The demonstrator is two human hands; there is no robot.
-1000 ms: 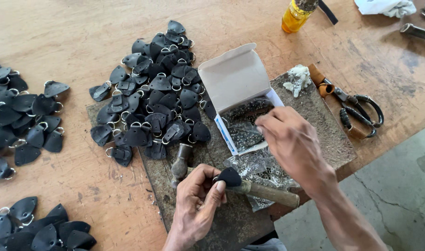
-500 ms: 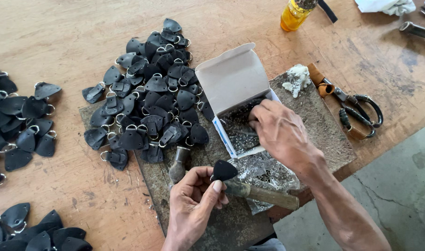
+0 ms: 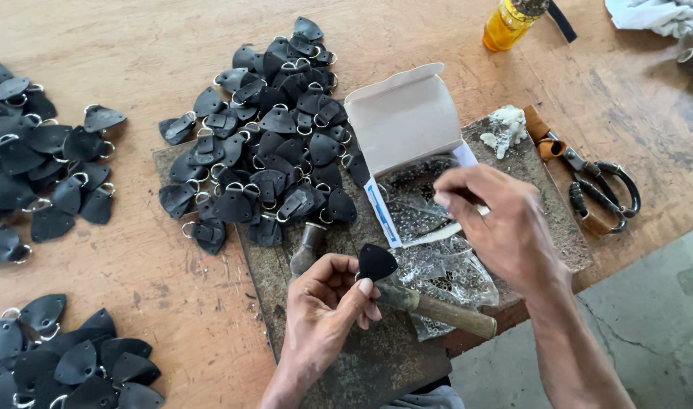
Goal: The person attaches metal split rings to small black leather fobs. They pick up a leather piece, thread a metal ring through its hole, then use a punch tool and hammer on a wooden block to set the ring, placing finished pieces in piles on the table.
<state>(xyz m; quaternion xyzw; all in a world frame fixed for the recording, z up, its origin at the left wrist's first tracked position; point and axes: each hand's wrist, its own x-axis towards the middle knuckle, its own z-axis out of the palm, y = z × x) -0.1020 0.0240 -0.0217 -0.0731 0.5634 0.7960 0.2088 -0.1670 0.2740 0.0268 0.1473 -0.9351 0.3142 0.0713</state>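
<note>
One open white box point(image 3: 404, 125) of small metal rivets point(image 3: 412, 206); right hand point(image 3: 500, 223) inside.

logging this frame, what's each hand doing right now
left hand: shut on a black leather piece
right hand: fingers pinched over the open box, contents hidden

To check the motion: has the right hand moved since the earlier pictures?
Yes. The right hand moved from the open white box toward the clear bag.

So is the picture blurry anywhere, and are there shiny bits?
Head view: mostly sharp under soft, even light; the right hand over the open box is slightly smeared; the left hand pinching a black leather piece is crisp; small glints on the metal rings.
</note>
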